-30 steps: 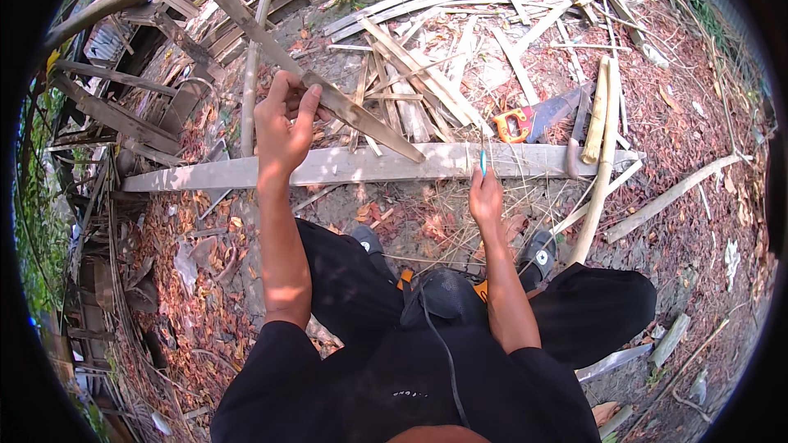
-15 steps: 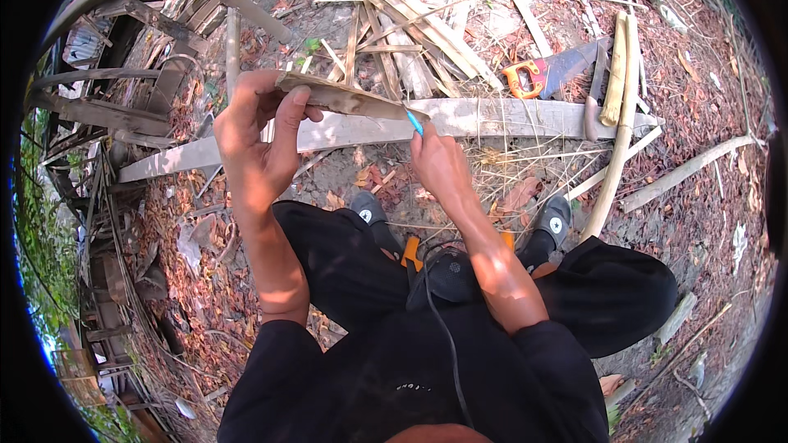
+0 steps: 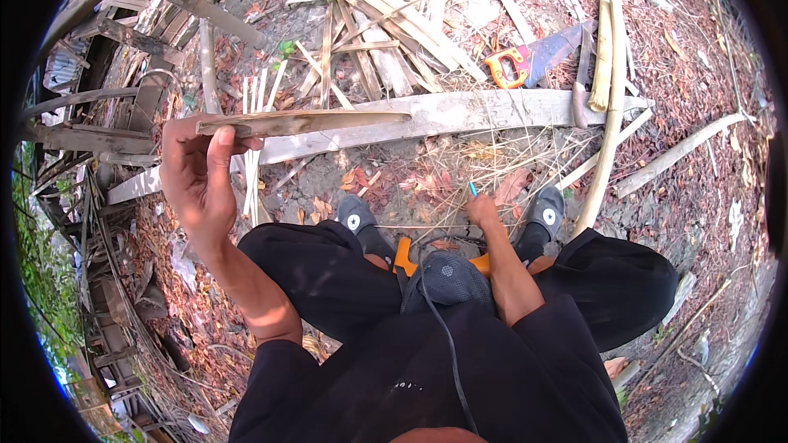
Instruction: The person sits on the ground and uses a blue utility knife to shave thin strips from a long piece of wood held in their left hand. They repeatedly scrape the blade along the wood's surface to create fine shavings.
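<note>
My left hand (image 3: 199, 184) pinches one end of a thin, weathered wooden slat (image 3: 320, 121) between thumb and fingers. The slat points rightward, raised above a long grey plank (image 3: 468, 111) on the ground. My right hand (image 3: 483, 211) is low between my feet, closed around a slim light-blue pen-like tool (image 3: 473, 189). Only the tool's short blue end shows; the fist hides the rest. Thin pale strips (image 3: 252, 164) lie across the plank near my left hand.
A handsaw (image 3: 550, 56) with an orange handle and a wooden-handled blade (image 3: 581, 90) lie by the plank's right end. Bare poles (image 3: 606, 148) cross there. Scrap slats (image 3: 386, 41) are piled beyond the plank, and broken timber (image 3: 107, 107) stands at left.
My right hand with the blue tool has left the slat's tip and come down nearer my body. My left hand has moved left with the slat.
</note>
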Demonstrator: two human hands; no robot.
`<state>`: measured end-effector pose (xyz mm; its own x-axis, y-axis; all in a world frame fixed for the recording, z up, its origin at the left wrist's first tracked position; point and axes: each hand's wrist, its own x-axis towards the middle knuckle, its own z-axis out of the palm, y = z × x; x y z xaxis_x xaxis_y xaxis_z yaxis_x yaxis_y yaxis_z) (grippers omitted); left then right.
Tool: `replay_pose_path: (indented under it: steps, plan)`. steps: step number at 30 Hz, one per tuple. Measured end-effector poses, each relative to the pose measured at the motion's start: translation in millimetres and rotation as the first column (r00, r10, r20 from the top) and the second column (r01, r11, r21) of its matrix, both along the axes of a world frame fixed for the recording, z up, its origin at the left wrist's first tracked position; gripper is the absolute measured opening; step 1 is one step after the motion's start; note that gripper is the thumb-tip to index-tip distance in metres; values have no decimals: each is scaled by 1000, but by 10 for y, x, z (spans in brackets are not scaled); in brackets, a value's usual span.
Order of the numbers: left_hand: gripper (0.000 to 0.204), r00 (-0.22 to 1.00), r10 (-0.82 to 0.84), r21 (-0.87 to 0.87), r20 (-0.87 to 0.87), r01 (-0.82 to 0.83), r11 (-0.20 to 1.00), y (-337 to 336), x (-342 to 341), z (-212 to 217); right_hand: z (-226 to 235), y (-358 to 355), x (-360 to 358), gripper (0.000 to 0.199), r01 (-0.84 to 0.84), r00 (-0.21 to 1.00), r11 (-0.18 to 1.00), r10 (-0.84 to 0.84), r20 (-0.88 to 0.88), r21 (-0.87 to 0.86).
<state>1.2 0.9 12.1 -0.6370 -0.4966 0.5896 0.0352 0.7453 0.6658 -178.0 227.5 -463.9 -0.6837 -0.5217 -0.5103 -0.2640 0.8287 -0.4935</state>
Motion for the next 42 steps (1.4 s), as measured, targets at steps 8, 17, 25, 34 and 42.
replay_pose_path:
  steps: [8,17,25,34,42]
  plan:
    - [7,995,-26,-72,95,33,997,-90,169,-6,2653,-928,149,32,-6,1000,792,4,-5,-610]
    - [8,993,-69,-45,94,73,996,42,67,-41,2108,-1258,377,20,-102,987,762,-2,-160,-640]
    - [8,997,0,-1,79,0,1000,-101,101,8,832,-965,-161,30,-39,965,918,-68,-252,-394]
    - [8,996,17,-13,87,-16,1000,1,145,-63,1684,-1329,153,27,-46,992,868,-17,-122,-495]
    - [8,991,81,-18,102,-79,997,-75,175,-39,1306,-1453,63,26,-140,971,903,45,-235,-406]
